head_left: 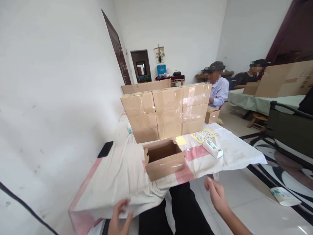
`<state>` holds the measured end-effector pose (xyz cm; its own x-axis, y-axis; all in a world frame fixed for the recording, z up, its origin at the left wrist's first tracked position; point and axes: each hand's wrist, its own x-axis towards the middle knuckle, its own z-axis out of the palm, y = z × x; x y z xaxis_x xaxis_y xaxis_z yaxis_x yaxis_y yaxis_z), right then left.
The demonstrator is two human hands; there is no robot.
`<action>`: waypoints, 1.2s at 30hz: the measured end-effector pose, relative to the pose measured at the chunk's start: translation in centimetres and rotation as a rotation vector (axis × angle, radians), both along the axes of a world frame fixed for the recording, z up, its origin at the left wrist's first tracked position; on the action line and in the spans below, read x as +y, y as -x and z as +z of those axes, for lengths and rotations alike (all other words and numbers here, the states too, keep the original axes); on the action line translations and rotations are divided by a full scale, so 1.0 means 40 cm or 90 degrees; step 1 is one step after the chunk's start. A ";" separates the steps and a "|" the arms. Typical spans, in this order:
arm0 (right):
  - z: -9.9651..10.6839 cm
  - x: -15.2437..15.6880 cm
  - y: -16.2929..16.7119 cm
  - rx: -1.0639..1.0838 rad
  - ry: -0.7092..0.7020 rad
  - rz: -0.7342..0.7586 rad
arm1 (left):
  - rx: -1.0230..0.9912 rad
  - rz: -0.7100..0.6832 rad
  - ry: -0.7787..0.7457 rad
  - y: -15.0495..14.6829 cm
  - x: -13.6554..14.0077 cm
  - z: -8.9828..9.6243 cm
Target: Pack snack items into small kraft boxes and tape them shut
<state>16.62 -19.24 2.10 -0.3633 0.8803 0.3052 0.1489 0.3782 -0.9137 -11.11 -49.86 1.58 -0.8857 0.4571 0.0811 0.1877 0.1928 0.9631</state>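
An open-topped cardboard box (pixel 165 166) stands on the cloth-covered table in front of me, its inside dark. My left hand (pixel 119 217) is at the table's near edge, left of my knees, fingers apart and holding nothing, slightly blurred. My right hand (pixel 216 194) hangs just off the table edge, right of the box, with curled fingers. Whatever those fingers may hold is hidden. Beyond them on the table lies a white handheld device (pixel 213 149). Yellow sheets with small labels (pixel 202 135) lie farther back, and one small label (pixel 188 149) rests on the cloth.
A wall of stacked, taped cardboard boxes (pixel 168 109) rises behind the open box. A black phone (pixel 105 149) lies at left. One person (pixel 220 89) sits behind the stack at right, another (pixel 250 76) farther off. A paper cup (pixel 285 196) lies on the floor at right.
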 end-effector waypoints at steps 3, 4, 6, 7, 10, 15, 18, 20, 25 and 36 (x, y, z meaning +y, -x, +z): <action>0.048 0.128 0.146 0.035 -0.004 0.084 | 0.115 -0.110 -0.102 0.063 0.157 -0.010; 0.060 0.169 0.197 0.042 -0.004 0.102 | 0.123 -0.165 -0.120 0.086 0.214 -0.007; 0.071 0.246 0.295 0.050 -0.006 0.142 | 0.080 -0.262 -0.127 0.129 0.314 0.004; 0.072 0.280 0.340 0.051 -0.005 0.167 | 0.048 -0.309 -0.128 0.149 0.352 0.012; 0.064 0.365 0.453 0.041 0.004 0.240 | -0.032 -0.344 -0.157 0.208 0.404 0.029; 0.015 0.424 0.571 0.008 0.042 0.330 | -0.207 -0.037 -0.252 0.300 0.332 -0.010; -0.033 0.413 0.609 0.009 0.060 0.360 | -0.237 0.045 -0.234 0.330 0.284 -0.052; -0.060 0.397 0.625 0.019 0.045 0.390 | -0.245 0.059 -0.218 0.339 0.272 -0.073; -0.083 0.361 0.655 0.047 -0.026 0.448 | -0.258 0.050 -0.184 0.348 0.271 -0.103; 0.144 0.366 0.567 0.420 0.308 0.172 | -0.191 -0.109 -0.177 0.309 0.292 -0.096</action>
<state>-6.05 -4.60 7.85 -0.4592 0.8770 0.1413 -0.5084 -0.1290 -0.8514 -23.47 -38.17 -2.24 -0.8018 0.5969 -0.0276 -0.1012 -0.0902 0.9908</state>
